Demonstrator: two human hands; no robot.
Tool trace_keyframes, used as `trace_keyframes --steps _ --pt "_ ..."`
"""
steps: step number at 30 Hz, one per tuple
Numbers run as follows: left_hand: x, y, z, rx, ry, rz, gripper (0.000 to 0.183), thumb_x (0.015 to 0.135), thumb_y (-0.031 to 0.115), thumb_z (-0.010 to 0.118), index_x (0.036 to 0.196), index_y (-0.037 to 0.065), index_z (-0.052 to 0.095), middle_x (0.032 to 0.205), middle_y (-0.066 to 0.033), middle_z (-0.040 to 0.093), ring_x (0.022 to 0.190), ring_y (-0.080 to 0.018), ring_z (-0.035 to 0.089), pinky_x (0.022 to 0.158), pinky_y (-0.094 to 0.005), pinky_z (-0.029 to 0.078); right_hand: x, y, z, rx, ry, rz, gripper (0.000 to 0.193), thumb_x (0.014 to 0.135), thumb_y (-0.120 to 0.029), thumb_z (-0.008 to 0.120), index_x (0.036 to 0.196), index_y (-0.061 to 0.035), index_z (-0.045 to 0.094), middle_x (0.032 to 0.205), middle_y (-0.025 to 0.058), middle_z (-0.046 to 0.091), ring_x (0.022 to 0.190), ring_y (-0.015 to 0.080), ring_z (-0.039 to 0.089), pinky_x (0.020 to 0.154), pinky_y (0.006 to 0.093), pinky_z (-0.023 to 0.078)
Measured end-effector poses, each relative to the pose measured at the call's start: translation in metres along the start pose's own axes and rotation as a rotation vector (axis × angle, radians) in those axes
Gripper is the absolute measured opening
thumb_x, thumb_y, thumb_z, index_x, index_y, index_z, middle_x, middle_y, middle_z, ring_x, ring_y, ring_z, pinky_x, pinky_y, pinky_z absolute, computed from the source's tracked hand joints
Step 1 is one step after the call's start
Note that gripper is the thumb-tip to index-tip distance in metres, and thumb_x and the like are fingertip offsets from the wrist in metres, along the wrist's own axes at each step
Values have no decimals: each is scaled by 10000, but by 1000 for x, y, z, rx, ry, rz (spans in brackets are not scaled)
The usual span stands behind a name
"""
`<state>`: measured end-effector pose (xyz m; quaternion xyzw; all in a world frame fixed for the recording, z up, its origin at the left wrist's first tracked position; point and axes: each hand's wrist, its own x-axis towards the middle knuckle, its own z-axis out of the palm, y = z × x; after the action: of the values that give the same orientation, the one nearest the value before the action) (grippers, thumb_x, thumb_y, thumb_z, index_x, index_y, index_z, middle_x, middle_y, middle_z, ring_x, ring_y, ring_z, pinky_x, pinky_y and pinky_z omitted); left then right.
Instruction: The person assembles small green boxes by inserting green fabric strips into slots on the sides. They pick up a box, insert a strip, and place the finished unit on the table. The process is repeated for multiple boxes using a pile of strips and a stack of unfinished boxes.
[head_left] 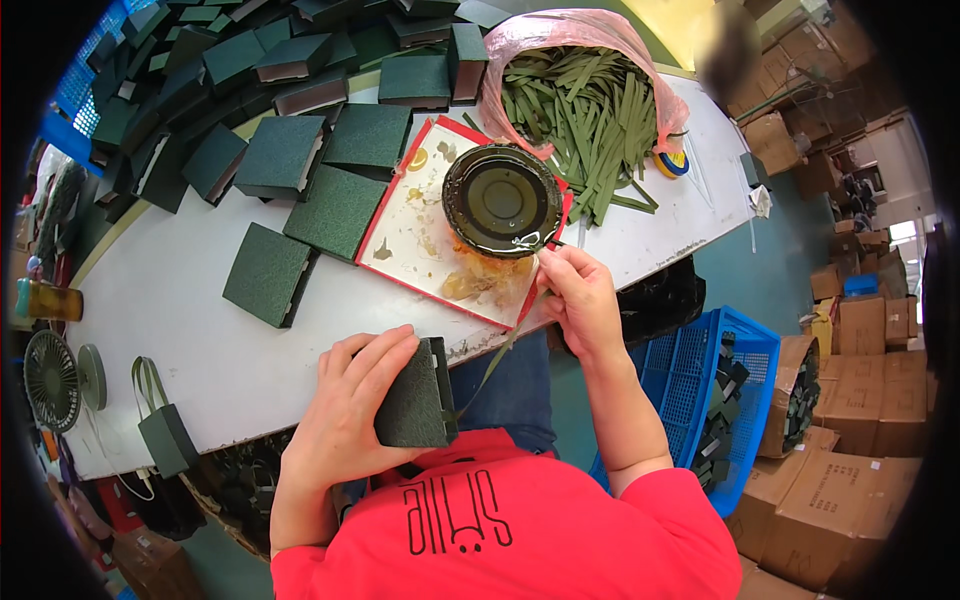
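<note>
My left hand [340, 410] is wrapped round a small dark green box [418, 398], held at the table's front edge above my lap. A thin green ribbon [496, 362] runs from near the box up to my right hand [578, 290], whose thumb and fingers pinch it. The right fingertips are at the near right rim of a black bowl [452, 210] of dark, shiny liquid. Whether the ribbon's end touches the liquid is too small to tell. Under the bowl lies a white, red-edged tray [400, 245], stained with yellowish residue.
Dark green boxes [268, 272] crowd the table's left and back. A pink plastic bag [555, 28] spills green ribbon strips [590, 120]. A yellow-and-blue tape roll [672, 164] is beside it. Blue crates [750, 420] and cartons [800, 500] stand right; a small fan [52, 380] is far left.
</note>
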<state>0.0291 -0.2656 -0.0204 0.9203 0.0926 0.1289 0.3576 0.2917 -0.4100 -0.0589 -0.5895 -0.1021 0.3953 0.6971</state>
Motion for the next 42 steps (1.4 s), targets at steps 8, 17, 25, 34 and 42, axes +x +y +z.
trace_keyframes --steps 8,17,25,34,42 --pt "0 -7 -1 -60 89 24 985 547 257 899 1411 49 474 1423 -124 533 1189 -361 527 1000 -467 407 -32 -6 6 -37 -50 -143 200 992 -179 621 837 -52 612 761 -16 602 539 6 382 473 194 284" --pt "4 -8 -11 -238 -27 87 1026 557 242 891 1452 48 428 1456 -123 507 1263 -369 466 1058 -474 394 -61 -3 39 -212 -528 174 175 983 -173 654 869 -40 643 787 -63 604 669 -7 462 577 182 352" --pt "4 -9 -10 -270 0 127 1063 545 241 909 1464 51 410 1451 -130 510 1242 -375 471 1051 -473 404 -60 1 50 -248 -587 235 228 981 -201 662 828 -36 631 746 -45 607 673 -1 498 582 191 385" --pt "3 -8 -13 -237 -30 126 1054 549 262 919 1459 62 425 1436 -129 522 1241 -376 473 1045 -483 401 -54 7 47 -415 -623 183 292 964 -217 659 744 -35 598 678 -30 604 619 6 443 534 232 346" --pt "2 -6 -14 -201 -35 127 987 558 282 904 1427 86 478 1413 -107 546 1232 -363 500 1033 -480 377 -54 7 50 -462 -631 166 296 941 -190 652 718 -10 580 651 -34 552 631 27 444 546 253 373"
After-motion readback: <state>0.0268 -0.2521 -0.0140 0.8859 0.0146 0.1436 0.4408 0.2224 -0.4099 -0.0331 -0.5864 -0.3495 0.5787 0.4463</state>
